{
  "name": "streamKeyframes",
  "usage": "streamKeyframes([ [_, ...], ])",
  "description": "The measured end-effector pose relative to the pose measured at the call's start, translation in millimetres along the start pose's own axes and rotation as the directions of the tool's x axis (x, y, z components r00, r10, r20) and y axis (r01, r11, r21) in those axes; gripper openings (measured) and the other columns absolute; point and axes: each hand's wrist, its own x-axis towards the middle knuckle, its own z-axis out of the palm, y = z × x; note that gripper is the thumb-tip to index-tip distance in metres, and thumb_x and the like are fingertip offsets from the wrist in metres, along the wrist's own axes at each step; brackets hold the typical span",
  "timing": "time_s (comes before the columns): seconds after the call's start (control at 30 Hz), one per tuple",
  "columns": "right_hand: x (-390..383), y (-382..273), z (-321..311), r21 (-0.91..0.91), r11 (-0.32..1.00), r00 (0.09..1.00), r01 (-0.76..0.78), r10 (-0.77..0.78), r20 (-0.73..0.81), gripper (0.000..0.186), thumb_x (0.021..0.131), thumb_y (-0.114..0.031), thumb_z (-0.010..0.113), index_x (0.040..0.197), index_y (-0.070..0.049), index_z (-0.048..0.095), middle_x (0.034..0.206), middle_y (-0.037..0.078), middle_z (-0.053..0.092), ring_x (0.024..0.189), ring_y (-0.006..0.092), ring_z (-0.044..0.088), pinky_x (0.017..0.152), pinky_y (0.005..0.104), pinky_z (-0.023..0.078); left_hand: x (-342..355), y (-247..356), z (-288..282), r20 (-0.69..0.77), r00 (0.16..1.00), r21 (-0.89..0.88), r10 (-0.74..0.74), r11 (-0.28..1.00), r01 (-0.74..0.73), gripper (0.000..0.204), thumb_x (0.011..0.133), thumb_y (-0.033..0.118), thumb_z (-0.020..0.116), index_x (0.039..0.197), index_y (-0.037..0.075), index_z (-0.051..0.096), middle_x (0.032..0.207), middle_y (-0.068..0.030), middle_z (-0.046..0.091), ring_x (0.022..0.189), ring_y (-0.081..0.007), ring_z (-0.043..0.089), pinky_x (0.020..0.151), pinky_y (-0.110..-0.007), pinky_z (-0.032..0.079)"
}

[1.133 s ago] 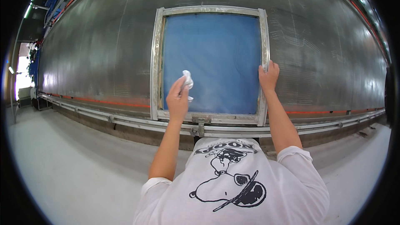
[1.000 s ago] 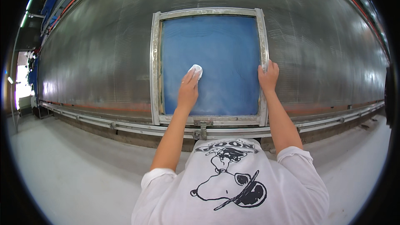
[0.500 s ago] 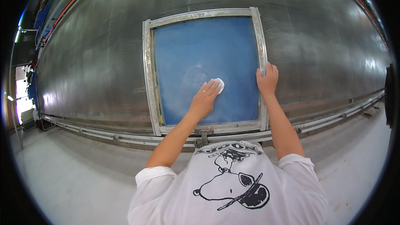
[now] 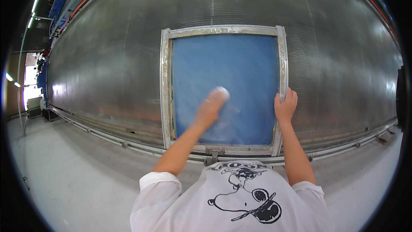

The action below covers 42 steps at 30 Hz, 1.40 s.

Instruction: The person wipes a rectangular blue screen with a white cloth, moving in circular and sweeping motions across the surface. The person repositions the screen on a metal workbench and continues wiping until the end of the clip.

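Observation:
A printing screen (image 4: 166,81) with a pale metal frame and taut blue mesh (image 4: 227,60) lies in front of me. My left hand (image 4: 211,105), blurred by motion, presses a small white wad of cloth (image 4: 223,91) on the mesh, around its middle. Faint whitish smears show on the blue near that hand. At the frame's right side my right hand (image 4: 286,106) grips the rail, fingers bent over it and thumb on the inner side.
Beneath the screen stretches a long, dull metal table (image 4: 339,60). A metal rail (image 4: 116,141) runs along its near edge, with a small clamp block (image 4: 210,160) below the screen. Pale floor (image 4: 77,180) lies on my side. Far left, there is a bright opening (image 4: 31,75).
The whole view has shifted, so the screen appears lower and farther right. Over the mesh, my left hand has moved slightly up and left with the wad. My right hand keeps its grip.

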Motion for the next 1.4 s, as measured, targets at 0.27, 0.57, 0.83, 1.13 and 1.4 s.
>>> streamKeyframes([
  [0.27, 1.6, -7.2, -1.1, 0.007, 1.0, 1.0, 0.022, -0.022, 0.009, 0.055, 0.088, -0.021, 0.071, 0.133, 0.006, 0.055, 0.121, 0.023, 0.056, 0.116, 0.0407, 0.053, 0.103, 0.05, 0.042, 118.4, -77.0, -22.4, -0.27, 0.913, 0.029, -0.307, 0.945, 0.326, 0.046, 0.099, -0.002, 0.045, 0.144, 0.003, 0.054, 0.15, -0.022, 0.053, 0.141, -0.039, 0.048, 0.121, -0.046, 0.037],
  [0.57, -4.3, -1.3, -4.8, 0.024, 0.999, 0.999, 0.024, -0.023, -0.025, 0.055, 0.087, -0.022, 0.072, 0.132, 0.004, 0.055, 0.12, 0.021, 0.056, 0.114, 0.0403, 0.054, 0.1, 0.0504, 0.043, 98.8, -27.6, -1.2, -0.076, 0.996, 0.038, 0.055, 0.998, -0.052, 0.05, 0.095, -0.004, 0.046, 0.143, 0.004, 0.056, 0.15, -0.0193, 0.054, 0.144, -0.0368, 0.046, 0.123, -0.044, 0.036],
  [0.83, 9.2, -5.8, -5.2, 0.05, 0.998, 0.999, 0.023, -0.021, -0.051, 0.054, 0.084, -0.022, 0.073, 0.13, 0.002, 0.055, 0.117, 0.02, 0.056, 0.112, 0.0394, 0.054, 0.098, 0.0507, 0.043, 190.6, -11.8, 12.6, -0.044, 0.999, -0.038, -0.03, 0.999, 0.029, 0.052, 0.092, -0.006, 0.048, 0.143, 0.005, 0.057, 0.152, -0.0178, 0.053, 0.144, -0.036, 0.046, 0.123, -0.043, 0.036],
  [1.13, 6.5, -7.1, -4.0, 0.072, 0.997, 0.997, 0.028, -0.023, -0.072, 0.052, 0.083, -0.021, 0.072, 0.128, 0.0, 0.056, 0.113, 0.017, 0.055, 0.109, 0.0374, 0.054, 0.095, 0.0495, 0.043, 212.9, 2.6, 30.2, -0.142, 0.99, 0.022, -0.016, 1.0, 0.019, 0.048, 0.091, -0.005, 0.05, 0.137, 0.005, 0.061, 0.148, -0.0198, 0.056, 0.141, -0.0388, 0.049, 0.121, -0.046, 0.038],
  [1.4, 2.4, -5.2, -6.8, 0.082, 0.996, 0.995, 0.025, -0.017, -0.098, 0.049, 0.083, -0.021, 0.072, 0.125, -0.001, 0.057, 0.112, 0.016, 0.056, 0.109, 0.0366, 0.055, 0.094, 0.0487, 0.044, 123.3, 26.7, 14.2, 0.315, 0.838, -0.258, 0.445, 0.89, -0.376, 0.048, 0.092, -0.005, 0.052, 0.137, 0.006, 0.061, 0.147, -0.0206, 0.057, 0.14, -0.0408, 0.049, 0.118, -0.047, 0.04],
])
